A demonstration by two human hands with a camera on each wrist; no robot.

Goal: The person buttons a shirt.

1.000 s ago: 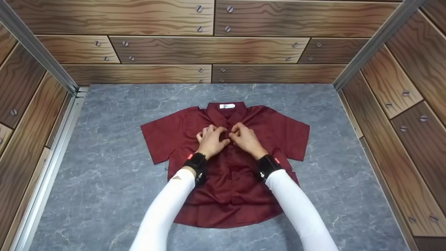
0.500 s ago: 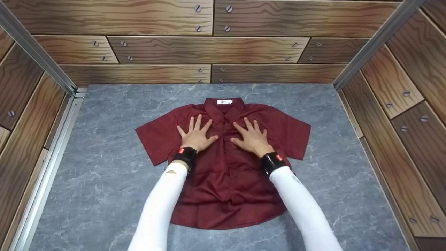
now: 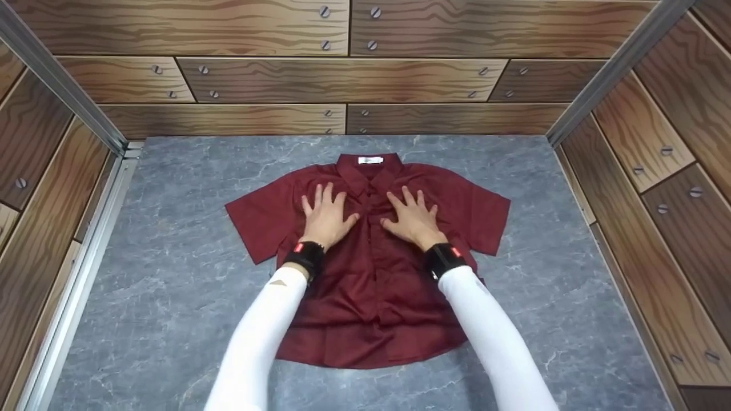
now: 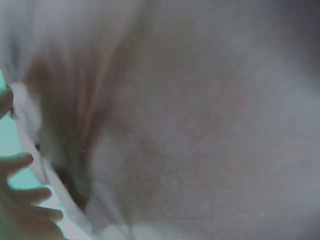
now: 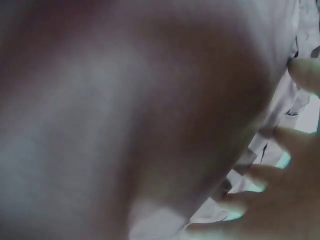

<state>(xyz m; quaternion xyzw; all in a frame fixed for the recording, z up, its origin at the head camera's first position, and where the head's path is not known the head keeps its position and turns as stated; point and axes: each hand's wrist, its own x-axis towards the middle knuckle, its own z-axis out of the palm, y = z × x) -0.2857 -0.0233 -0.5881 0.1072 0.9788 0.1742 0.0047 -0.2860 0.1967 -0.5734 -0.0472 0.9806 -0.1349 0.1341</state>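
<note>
A dark red short-sleeved shirt lies front side up, its collar toward the back wall and a white label inside the neck. On its left chest area in the head view rests my left hand, fingers spread. My right hand lies the same way on the other side of the button placket. Both thumbs point inward at the placket. Blurred cloth fills most of each wrist view, with spread fingers of the left hand and of the right hand at the edges.
The shirt lies on a grey marbled tabletop. Wood-patterned panels form the back and side walls. A metal rail runs along the left edge. Creases cross the lower part of the shirt.
A second ago both hands had curled fingers together at the placket below the collar. They have since parted and flattened on the chest; the collar has shifted slightly toward the back wall.
</note>
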